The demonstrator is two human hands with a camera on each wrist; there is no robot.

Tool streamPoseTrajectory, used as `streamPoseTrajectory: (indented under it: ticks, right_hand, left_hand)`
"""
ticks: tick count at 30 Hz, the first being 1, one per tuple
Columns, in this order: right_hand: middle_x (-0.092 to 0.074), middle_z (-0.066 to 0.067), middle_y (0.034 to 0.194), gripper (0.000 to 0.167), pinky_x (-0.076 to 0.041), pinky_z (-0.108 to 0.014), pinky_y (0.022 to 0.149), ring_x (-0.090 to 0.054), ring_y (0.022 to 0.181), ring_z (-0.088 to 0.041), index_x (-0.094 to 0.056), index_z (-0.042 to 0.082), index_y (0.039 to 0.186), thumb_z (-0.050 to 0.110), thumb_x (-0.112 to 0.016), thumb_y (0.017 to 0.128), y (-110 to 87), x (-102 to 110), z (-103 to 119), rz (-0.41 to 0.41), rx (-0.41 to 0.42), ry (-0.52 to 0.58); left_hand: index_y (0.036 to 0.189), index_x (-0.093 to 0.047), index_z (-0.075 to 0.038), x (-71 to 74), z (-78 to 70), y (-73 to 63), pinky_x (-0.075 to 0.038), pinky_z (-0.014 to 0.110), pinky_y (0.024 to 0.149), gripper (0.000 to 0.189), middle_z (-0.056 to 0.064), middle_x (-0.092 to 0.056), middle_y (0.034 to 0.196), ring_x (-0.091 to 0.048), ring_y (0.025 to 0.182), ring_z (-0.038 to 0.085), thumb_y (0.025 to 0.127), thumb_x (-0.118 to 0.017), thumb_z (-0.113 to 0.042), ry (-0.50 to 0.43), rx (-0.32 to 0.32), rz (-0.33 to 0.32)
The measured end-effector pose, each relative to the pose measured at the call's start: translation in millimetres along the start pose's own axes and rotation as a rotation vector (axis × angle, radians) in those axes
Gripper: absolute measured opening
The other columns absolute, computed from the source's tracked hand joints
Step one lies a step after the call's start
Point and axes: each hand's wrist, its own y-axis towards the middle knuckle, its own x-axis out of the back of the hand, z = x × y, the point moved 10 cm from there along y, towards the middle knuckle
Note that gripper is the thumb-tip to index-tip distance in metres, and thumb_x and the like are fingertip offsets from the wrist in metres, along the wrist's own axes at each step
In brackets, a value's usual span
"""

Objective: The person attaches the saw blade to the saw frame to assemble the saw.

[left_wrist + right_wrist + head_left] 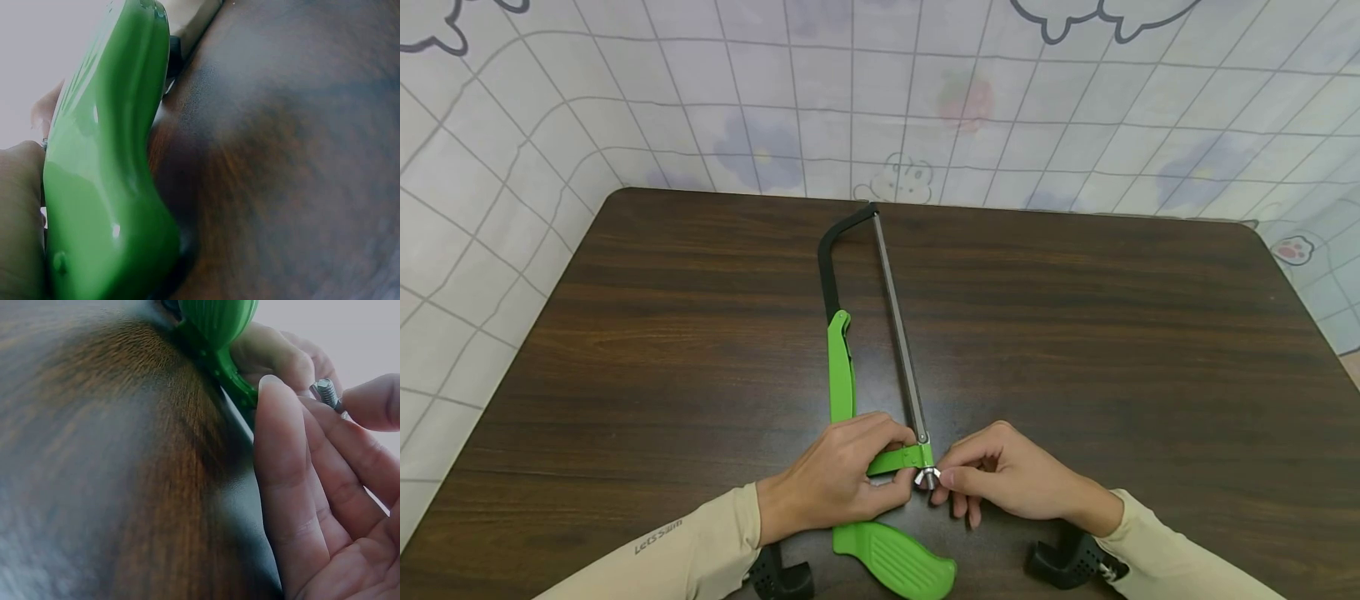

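A hacksaw with a green body [842, 375] and black front frame [827, 271] lies on the dark wooden table, its blade [898, 321] pointing away from me. My left hand [850, 471] grips the green frame, fingers and thumb around the short arm at the blade's near end. At that end sits a silver wing nut [928, 477], pinched by the thumb and fingers of my right hand [1011, 475]. The threaded bolt end [326, 391] shows beside the right thumb in the right wrist view. The saw's green handle [112, 156] fills the left side of the left wrist view.
The wooden table [1112, 350] extends around the saw on all sides. Behind and to the left hangs a white gridded sheet [820, 83] with cartoon prints. Black wrist mounts [1067, 560] sit under both sleeves, close over the table.
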Motion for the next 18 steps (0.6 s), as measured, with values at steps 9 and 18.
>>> streamPoseTrajectory:
  ticks: [9, 18]
  right_hand:
    - [-0.069, -0.031, 0.084, 0.025, -0.058, -0.035, 0.053, -0.067, 0.064, -0.01, -0.076, -0.004, 0.1, 0.001, -0.052, 0.104, -0.3, -0.1, -1.5, -0.015, -0.044, 0.029]
    - [-0.068, -0.037, 0.086, 0.025, -0.059, -0.035, 0.054, -0.069, 0.069, -0.002, -0.074, -0.01, 0.104, 0.005, -0.055, 0.104, -0.6, 1.9, -5.0, -0.038, -0.13, 0.112]
  left_hand:
    - [0.106, -0.065, -0.012, 0.4, 0.3, 0.2, -0.042, 0.007, 0.066, 0.027, -0.007, -0.061, 0.082, -0.049, 0.07, 0.0, 0.081, -0.074, -0.006, -0.013, 0.006, 0.003]
    - [0.107, -0.065, -0.011, 0.2, 0.3, 0.0, -0.042, 0.006, 0.066, 0.027, -0.006, -0.061, 0.083, -0.049, 0.07, 0.0, 0.082, -0.074, -0.007, -0.011, 0.009, 0.011]
